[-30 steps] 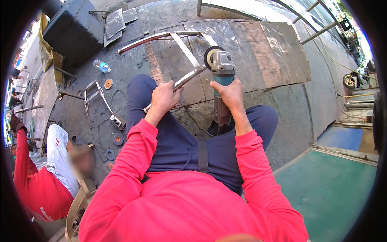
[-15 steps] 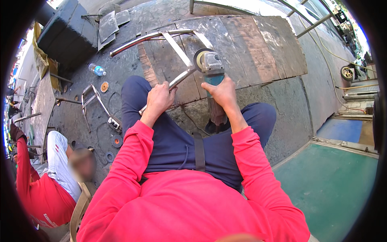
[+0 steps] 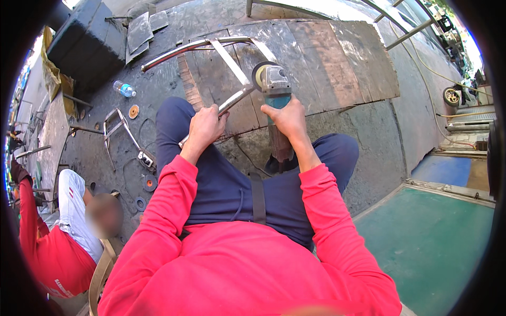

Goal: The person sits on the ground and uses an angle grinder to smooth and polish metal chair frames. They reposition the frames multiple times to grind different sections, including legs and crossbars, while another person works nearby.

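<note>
My left hand (image 3: 204, 128) is wrapped round the near tube of a bent metal frame (image 3: 230, 59), made of shiny tubes joined by two flat crossbars. The frame's far part rests over the wooden boards in front of me. My right hand (image 3: 288, 122) grips the teal and grey body of an angle grinder (image 3: 276, 84), whose rear end hangs down between my knees. The grinder's pale yellow disc (image 3: 259, 76) is at the corner where a crossbar meets the near tube. Whether the disc touches the metal I cannot tell.
Wooden boards (image 3: 337, 63) lie ahead. To the left are a water bottle (image 3: 124, 89), a second metal frame (image 3: 122, 126), loose discs (image 3: 134, 111) and a dark block (image 3: 87, 42). A person in red (image 3: 63, 253) sits at lower left. A green panel (image 3: 427, 242) lies at right.
The whole view has shifted slightly. Both hands keep their grips, and the grinder stays at the same corner of the frame.
</note>
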The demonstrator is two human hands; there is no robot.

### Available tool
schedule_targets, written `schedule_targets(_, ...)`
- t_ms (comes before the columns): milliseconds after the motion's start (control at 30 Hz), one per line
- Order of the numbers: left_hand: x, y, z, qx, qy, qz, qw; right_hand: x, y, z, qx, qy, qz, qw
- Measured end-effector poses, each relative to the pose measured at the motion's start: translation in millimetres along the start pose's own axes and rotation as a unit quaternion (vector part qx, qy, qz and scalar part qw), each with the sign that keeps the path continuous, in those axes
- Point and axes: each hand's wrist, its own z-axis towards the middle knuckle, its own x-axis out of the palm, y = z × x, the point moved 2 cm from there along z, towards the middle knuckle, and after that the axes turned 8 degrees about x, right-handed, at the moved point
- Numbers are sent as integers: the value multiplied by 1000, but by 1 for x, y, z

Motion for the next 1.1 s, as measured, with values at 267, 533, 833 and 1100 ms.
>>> schedule_targets(267, -2, -4, -1, 10, -9, 10, 1000, 1, 2, 1, -8, 15, 33, 999)
schedule_targets(533, 0, -1, 1, -2, 1, 10, 1000, 1, 2, 3, 4, 30, 54, 998)
schedule_targets(833, -2, -3, 0, -6, 6, 9, 1000, 1, 2, 1, -18, 20, 44, 999)
schedule_targets(1100, 0, -2, 1, -1, 0, 13, 1000, 4, 1, 3, -1, 26, 46, 999)
